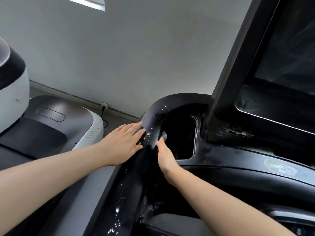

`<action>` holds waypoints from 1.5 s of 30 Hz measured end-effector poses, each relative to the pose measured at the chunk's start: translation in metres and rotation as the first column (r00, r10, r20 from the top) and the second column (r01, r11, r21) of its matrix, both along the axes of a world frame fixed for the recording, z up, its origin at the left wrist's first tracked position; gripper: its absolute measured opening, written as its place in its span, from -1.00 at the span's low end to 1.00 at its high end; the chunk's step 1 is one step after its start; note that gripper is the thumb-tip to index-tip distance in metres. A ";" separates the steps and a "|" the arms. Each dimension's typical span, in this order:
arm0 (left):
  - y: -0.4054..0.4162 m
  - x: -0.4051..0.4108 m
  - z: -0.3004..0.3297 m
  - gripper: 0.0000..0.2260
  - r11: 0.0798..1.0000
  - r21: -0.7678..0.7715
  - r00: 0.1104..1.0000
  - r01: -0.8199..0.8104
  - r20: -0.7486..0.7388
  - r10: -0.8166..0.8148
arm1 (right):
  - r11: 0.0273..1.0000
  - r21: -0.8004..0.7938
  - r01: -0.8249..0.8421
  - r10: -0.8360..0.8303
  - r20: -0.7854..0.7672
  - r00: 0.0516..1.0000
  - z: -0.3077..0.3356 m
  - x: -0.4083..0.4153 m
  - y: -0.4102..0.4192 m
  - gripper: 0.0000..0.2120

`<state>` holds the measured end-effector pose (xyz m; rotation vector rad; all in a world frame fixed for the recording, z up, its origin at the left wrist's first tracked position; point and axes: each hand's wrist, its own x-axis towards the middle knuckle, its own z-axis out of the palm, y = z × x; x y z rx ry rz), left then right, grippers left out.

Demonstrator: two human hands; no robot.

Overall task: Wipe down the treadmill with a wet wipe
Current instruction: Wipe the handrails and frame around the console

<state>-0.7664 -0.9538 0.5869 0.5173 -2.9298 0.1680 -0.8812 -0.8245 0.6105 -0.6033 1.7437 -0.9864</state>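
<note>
On both sides, hands flank the seemingly wet-flecked treadmill handrail [151, 121].

1. The left hand [123, 143] and its forearm are bare, no sleeve in view.
2. The right hand [166, 156] and forearm are likewise bare.
3. Neither wrist carries anything.

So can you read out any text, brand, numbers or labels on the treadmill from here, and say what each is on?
No text can be read in this view.
Screen: dark, only reflections.
Console panel below the screen: small marks, too blurred to read.
Pale oval patch on the console: blurred, no words legible.
Handrail: white specks only, no lettering.
Neighbouring machine: no readable label.
</note>
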 end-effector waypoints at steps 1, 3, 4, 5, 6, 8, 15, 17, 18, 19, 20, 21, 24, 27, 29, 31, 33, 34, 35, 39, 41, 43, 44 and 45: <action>0.003 0.001 0.001 -0.49 1.000 -0.001 1.000 -0.002 0.003 0.002 | 0.989 0.038 -0.145 0.150 -0.193 0.970 -0.001 -0.007 0.006 -0.65; 0.009 0.003 0.004 -0.49 1.000 -0.006 1.000 0.008 0.001 -0.008 | 0.877 0.239 -0.417 0.470 -0.610 0.638 -0.009 -0.009 0.016 -0.55; 0.013 0.004 0.005 -0.49 1.000 -0.013 1.000 0.021 -0.003 -0.021 | 0.825 0.331 -0.458 0.535 -0.720 0.442 -0.014 -0.010 0.029 -0.49; 0.017 0.005 0.005 -0.49 0.999 -0.021 0.999 0.032 -0.006 -0.032 | 0.771 0.414 -0.484 0.570 -0.788 0.234 -0.017 -0.012 0.043 -0.43; 0.020 0.006 0.005 -0.48 0.999 -0.031 0.999 0.045 -0.013 -0.045 | 0.715 0.488 -0.502 0.600 -0.796 0.080 -0.022 -0.016 0.052 -0.41; 0.027 0.008 0.004 -0.47 0.996 -0.054 0.997 0.073 -0.024 -0.074 | 0.635 0.553 -0.540 0.595 -0.795 -0.115 -0.023 -0.028 0.067 -0.44; 0.041 0.017 0.004 -0.46 0.990 -0.098 0.995 0.097 -0.015 -0.099 | 0.402 0.719 -0.567 0.530 -0.688 -0.495 0.007 -0.092 0.118 -0.48; 0.044 0.021 0.005 -0.46 0.991 -0.106 0.996 0.085 -0.019 -0.088 | 0.410 0.713 -0.569 0.498 -0.698 -0.515 0.008 -0.097 0.119 -0.46; 0.046 0.022 0.006 -0.47 0.991 -0.105 0.996 0.080 -0.020 -0.083 | 0.416 0.709 -0.570 0.483 -0.703 -0.521 0.005 -0.093 0.115 -0.45; 0.049 0.024 0.008 -0.47 0.992 -0.103 0.997 0.077 -0.021 -0.079 | 0.420 0.703 -0.573 0.463 -0.710 -0.531 -0.001 -0.087 0.108 -0.43; 0.052 0.025 0.009 -0.47 0.992 -0.103 0.997 0.075 -0.023 -0.078 | 0.421 0.697 -0.580 0.440 -0.717 -0.542 -0.009 -0.078 0.100 -0.42; 0.056 0.027 0.011 -0.47 0.992 -0.104 0.997 0.074 -0.027 -0.077 | 0.413 0.701 -0.581 0.431 -0.712 -0.554 -0.017 -0.068 0.091 -0.41; 0.066 0.033 0.016 -0.47 0.991 -0.117 0.997 0.065 -0.030 -0.069 | 0.362 0.734 -0.575 0.439 -0.678 -0.589 -0.032 -0.050 0.077 -0.40; 0.078 0.043 0.016 -0.47 0.992 -0.120 0.999 0.045 -0.011 -0.046 | 0.299 0.756 -0.582 0.428 -0.651 -0.626 -0.023 -0.074 0.093 -0.41; 0.088 0.050 0.015 -0.47 0.993 -0.115 0.999 0.033 0.002 -0.033 | 0.255 0.772 -0.582 0.361 -0.635 -0.683 -0.012 -0.102 0.110 -0.44; 0.099 0.057 0.014 -0.47 0.994 -0.110 1.000 0.021 0.010 -0.020 | 0.213 0.784 -0.583 0.300 -0.621 -0.725 -0.005 -0.122 0.118 -0.46; 0.109 0.062 0.012 -0.46 0.994 -0.108 1.000 0.002 0.026 0.001 | 0.203 0.774 -0.600 0.290 -0.633 -0.718 -0.005 -0.123 0.113 -0.46; 0.114 0.063 0.012 -0.45 0.994 -0.107 0.999 -0.008 0.039 0.013 | 0.220 0.769 -0.601 0.315 -0.639 -0.702 -0.005 -0.115 0.104 -0.46; 0.119 0.064 0.012 -0.45 0.994 -0.108 0.999 -0.019 0.049 0.024 | 0.262 0.753 -0.604 0.333 -0.658 -0.676 -0.006 -0.103 0.093 -0.45; 0.137 0.069 0.020 -0.41 0.990 -0.120 0.995 -0.074 0.064 0.082 | 0.375 0.669 -0.642 0.411 -0.741 -0.532 -0.013 -0.060 0.050 -0.44; 0.146 0.075 0.025 -0.38 0.987 -0.123 0.991 -0.108 0.067 0.116 | 0.341 0.654 -0.675 0.455 -0.743 -0.491 -0.011 -0.063 0.051 -0.43; 0.156 0.083 0.027 -0.34 0.982 -0.131 0.985 -0.138 0.085 0.150 | 0.275 0.639 -0.719 0.444 -0.748 -0.494 -0.001 -0.081 0.068 -0.46; 0.161 0.087 0.027 -0.32 0.979 -0.138 0.982 -0.150 0.096 0.164 | 0.242 0.637 -0.732 0.414 -0.750 -0.516 0.005 -0.093 0.076 -0.48; 0.166 0.091 0.026 -0.30 0.977 -0.141 0.978 -0.162 0.108 0.177 | 0.233 0.636 -0.736 0.338 -0.762 -0.552 0.008 -0.108 0.085 -0.50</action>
